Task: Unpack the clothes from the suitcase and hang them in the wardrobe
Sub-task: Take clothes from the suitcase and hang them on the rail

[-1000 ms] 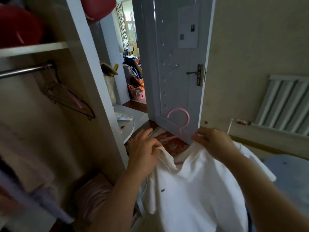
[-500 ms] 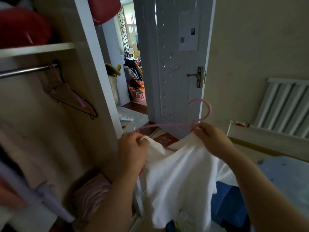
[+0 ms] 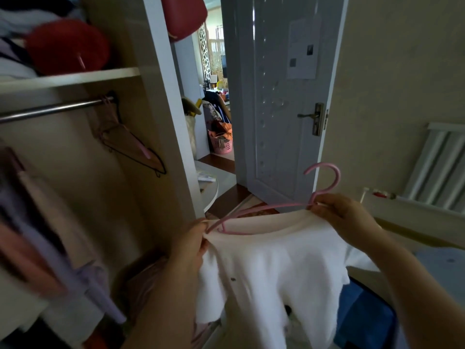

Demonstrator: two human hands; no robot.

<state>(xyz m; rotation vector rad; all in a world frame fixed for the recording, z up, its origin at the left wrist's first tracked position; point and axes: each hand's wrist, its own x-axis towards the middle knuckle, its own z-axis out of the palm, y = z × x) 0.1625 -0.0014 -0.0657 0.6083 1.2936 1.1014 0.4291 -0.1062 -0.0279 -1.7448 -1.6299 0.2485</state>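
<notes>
Facing the open wardrobe (image 3: 161, 122), with both bare forearms stretched forward and a little upward.

Left hand (image 3: 193, 243): lower of the two, just beside the wardrobe's side panel, wrist bent up. Thumb and fingers curled into a pinch on the shoulder edge of the shirt (image 3: 271, 260), right where the near end of the hanger (image 3: 324, 191) arrives.

Right hand (image 3: 344, 217): higher and farther out, back turned to the camera. Fingers curled tight round the hanger at the base of its hook, with the shirt's collar edge gathered at the same spot. Hook upright above the knuckles, opening to the left.

Between the hands: one pink hanger arm, bare, slanting down to the left along the top of the shirt. White shirt draped below it, in mid-air in front of the wardrobe, not on the rail (image 3: 50, 110).

On the rail's right end: spare hangers (image 3: 125, 144), empty. Farther left, blurred hanging clothes (image 3: 37, 235). Above, a shelf (image 3: 75, 76) with a red item (image 3: 68, 46). Beyond the hands, a door (image 3: 276, 96) standing open; at right, a radiator (image 3: 442, 167).
</notes>
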